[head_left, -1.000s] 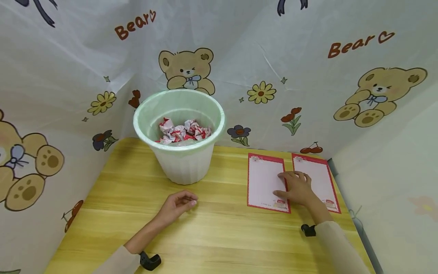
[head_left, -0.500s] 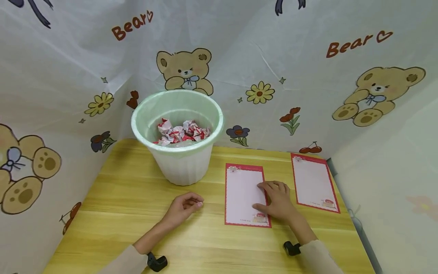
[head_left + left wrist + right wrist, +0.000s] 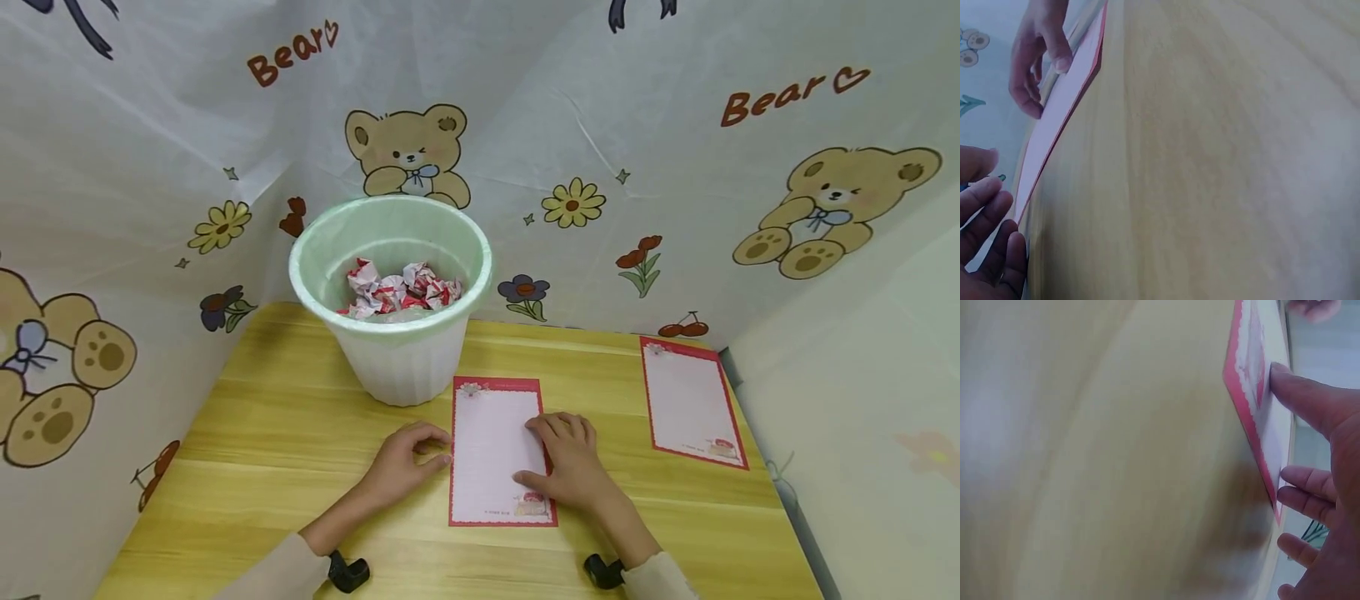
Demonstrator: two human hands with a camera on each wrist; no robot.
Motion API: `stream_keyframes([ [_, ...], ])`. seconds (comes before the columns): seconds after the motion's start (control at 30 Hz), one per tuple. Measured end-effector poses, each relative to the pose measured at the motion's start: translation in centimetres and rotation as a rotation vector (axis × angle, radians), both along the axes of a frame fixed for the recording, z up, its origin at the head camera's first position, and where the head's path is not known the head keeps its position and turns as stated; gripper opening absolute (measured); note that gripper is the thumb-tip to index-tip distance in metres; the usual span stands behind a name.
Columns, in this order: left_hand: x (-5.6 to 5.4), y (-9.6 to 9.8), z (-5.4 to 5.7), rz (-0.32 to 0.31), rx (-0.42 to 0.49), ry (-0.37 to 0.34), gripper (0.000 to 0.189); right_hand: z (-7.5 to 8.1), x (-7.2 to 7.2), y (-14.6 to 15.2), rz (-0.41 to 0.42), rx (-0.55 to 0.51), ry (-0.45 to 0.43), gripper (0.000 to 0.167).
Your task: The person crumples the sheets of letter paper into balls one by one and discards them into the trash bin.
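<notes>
A red-bordered sheet of paper lies flat on the wooden table in the head view, between my two hands. My right hand rests its fingertips and thumb on the sheet's right side, pressing it from above; the right wrist view shows the thumb tip touching the sheet. My left hand is by the sheet's left edge with loosely bent fingers. In the left wrist view its fingers are close to the paper's edge; whether they touch it I cannot tell.
A pale green and white plastic bucket stands behind my left hand, with several crumpled paper balls inside. Another red-bordered sheet lies at the right of the table. A bear-print cloth hangs behind.
My right hand has slid one sheet left and nearer, away from the other sheet, to beside my left hand. My left hand has shifted slightly right.
</notes>
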State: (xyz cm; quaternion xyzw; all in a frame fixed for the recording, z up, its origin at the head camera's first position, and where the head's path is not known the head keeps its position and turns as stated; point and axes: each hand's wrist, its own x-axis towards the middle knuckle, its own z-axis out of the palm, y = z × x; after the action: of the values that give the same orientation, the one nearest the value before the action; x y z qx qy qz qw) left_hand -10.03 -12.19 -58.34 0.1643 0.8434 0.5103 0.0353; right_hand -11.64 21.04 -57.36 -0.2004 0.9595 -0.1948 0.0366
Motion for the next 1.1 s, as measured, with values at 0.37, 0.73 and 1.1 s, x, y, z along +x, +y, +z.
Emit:
stream_keyframes([
  [0.37, -1.0, 1.0, -0.4, -0.104, -0.376, 0.103, 0.076, 0.3, 0.7, -1.2, -0.011, -0.012, 0.031, 0.081],
  [0.73, -1.6, 0.8, -0.1, -0.154, -0.472, 0.116, 0.09, 1.1, 0.5, 0.0, 0.03, -0.001, -0.08, 0.082],
  [1.1, -1.7, 1.0, 0.4, -0.155, -0.501, 0.116, 0.092, 0.9, 0.0, 0.9, 0.059, -0.02, -0.102, 0.083],
])
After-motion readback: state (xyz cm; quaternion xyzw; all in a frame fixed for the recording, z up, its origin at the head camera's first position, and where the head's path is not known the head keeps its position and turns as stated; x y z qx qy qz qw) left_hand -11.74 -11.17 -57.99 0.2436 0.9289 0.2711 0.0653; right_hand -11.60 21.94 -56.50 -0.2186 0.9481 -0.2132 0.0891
